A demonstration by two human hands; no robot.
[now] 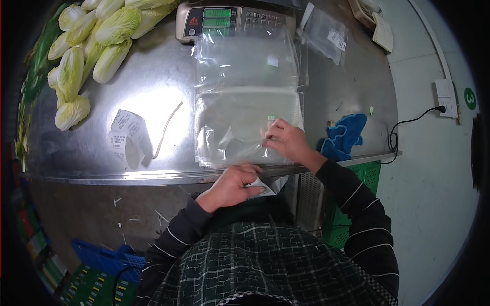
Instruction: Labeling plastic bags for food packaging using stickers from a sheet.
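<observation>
Plastic bags (245,109), clear and stacked flat, cover the middle of the steel table (168,66), from just inside its front edge back to the digital scale (184,24), whose front they partly overlap. The right hand (286,140) is on the nearer bags, fingers curled; whether they pinch the film I cannot tell. The left hand (235,184), at the front edge, grips a piece of white paper (269,190) under its thumb. Left of the bags, a broad stretch of steel holds a pale cord (167,131) and a curled label strip (120,133), with napa cabbages (97,43) heaped beyond. Rightward, a narrower gap separates the bags from a crumpled blue cloth (346,135) near the front edge.
</observation>
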